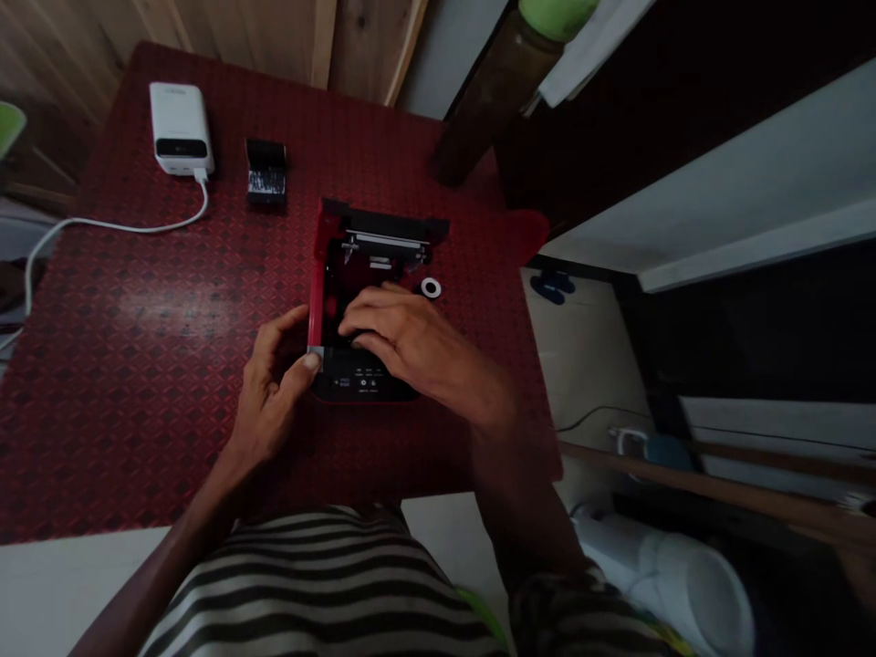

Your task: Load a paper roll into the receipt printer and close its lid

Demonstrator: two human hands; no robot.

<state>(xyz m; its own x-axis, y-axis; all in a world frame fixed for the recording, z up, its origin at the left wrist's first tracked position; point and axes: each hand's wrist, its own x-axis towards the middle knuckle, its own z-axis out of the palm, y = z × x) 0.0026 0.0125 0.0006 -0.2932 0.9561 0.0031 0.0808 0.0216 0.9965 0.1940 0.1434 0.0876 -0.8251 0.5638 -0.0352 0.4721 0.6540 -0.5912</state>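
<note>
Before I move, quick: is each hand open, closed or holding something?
Left hand: partly open, touching the red-and-black device at its near left corner.
Right hand: curled inside the device; any grip cannot be told.

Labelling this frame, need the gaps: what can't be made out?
In the head view:
Whether the right hand grips anything in the red device: its fingers hide it.
Device's right side: partly behind that hand.
Panel lettering: too small.
Top of green cap: cut by top edge.
Far end of white cable: past left edge.
</note>
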